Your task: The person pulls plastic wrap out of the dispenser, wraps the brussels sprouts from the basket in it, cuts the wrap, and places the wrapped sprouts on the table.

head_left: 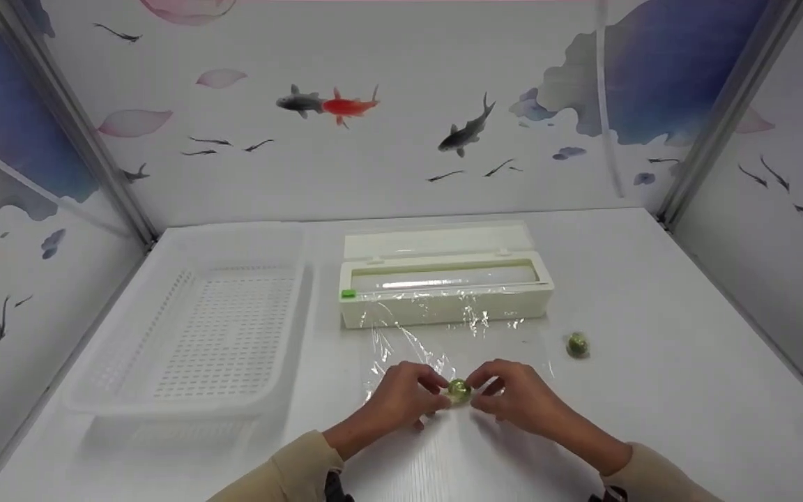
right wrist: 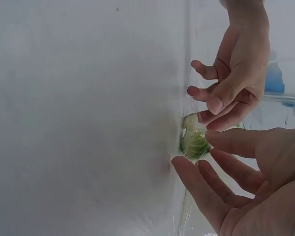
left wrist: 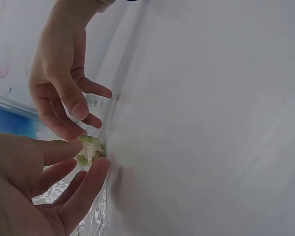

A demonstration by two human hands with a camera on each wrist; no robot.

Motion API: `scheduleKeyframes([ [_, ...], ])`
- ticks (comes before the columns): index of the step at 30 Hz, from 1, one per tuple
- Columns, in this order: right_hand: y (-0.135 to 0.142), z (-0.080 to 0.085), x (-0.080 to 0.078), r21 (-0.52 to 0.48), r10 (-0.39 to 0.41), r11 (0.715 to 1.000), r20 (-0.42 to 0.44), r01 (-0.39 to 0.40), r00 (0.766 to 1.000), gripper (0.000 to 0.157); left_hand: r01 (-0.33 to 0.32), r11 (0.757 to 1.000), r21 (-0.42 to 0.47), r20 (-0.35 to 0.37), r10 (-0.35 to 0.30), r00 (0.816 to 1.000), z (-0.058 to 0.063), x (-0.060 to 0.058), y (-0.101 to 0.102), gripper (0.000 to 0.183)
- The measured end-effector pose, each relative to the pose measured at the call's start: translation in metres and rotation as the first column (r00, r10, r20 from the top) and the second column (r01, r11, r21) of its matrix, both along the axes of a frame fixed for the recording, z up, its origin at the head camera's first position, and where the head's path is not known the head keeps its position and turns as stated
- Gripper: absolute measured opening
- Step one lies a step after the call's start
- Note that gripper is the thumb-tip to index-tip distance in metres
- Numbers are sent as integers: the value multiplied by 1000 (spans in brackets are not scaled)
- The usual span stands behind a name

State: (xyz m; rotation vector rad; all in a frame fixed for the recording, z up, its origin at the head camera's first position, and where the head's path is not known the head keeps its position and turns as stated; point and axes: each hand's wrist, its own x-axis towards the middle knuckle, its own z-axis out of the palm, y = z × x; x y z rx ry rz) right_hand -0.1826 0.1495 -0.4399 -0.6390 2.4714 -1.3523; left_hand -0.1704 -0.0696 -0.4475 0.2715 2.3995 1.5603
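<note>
A Brussels sprout [head_left: 459, 390], with clear film about it, is low at the front of the table between both hands. My left hand [head_left: 405, 394] pinches it between thumb and forefinger, plainest in the left wrist view, where the sprout [left wrist: 91, 150] shows its pale cut end. From the other side my right hand [head_left: 516, 397] reaches in, its forefinger touching the sprout [right wrist: 194, 142] while its thumb looks apart in the right wrist view. Clear plastic wrap [head_left: 408, 348] runs from the dispenser toward the hands.
A white wrap dispenser [head_left: 447, 307] stands behind the hands, lid raised, with a green slider [head_left: 348, 293] at its left end. On the left lies a white perforated basket [head_left: 283, 362]. A second sprout [head_left: 577, 345] sits at right. Printed panels [head_left: 401, 181] enclose the table.
</note>
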Motion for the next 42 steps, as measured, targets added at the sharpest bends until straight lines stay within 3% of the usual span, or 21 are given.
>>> scheduleKeyframes([
  [7,-7,-2,-6,59,-34,998,-14,35,999,25,8,998,-58,-88,-13,996,-6,-8,1,22],
  [13,-15,-2,-11,135,-39,989,-105,53,994,29,1,990,-139,-173,-25,985,-8,-13,1,17],
  [21,-18,-5,-17,219,-60,968,-258,119,964,25,14,987,-158,-98,-29,995,-3,-15,0,14],
  [28,-16,-6,-21,187,-65,977,-177,99,982,16,-15,984,-176,-124,-7,992,2,-20,-2,19],
  [30,-16,-7,-21,195,-63,976,-188,100,980,17,-19,986,-164,-125,-2,992,2,-21,-1,22],
  [34,-17,-7,-21,187,-79,976,-172,111,982,22,-18,989,-148,-131,-2,991,2,-25,1,18],
  [38,-19,-6,-19,123,-123,984,-66,130,990,34,-8,989,-145,-144,-14,989,3,-28,0,13],
  [42,-20,-7,-19,91,-135,986,-38,138,990,31,3,990,-139,-124,-20,992,4,-31,-2,15],
])
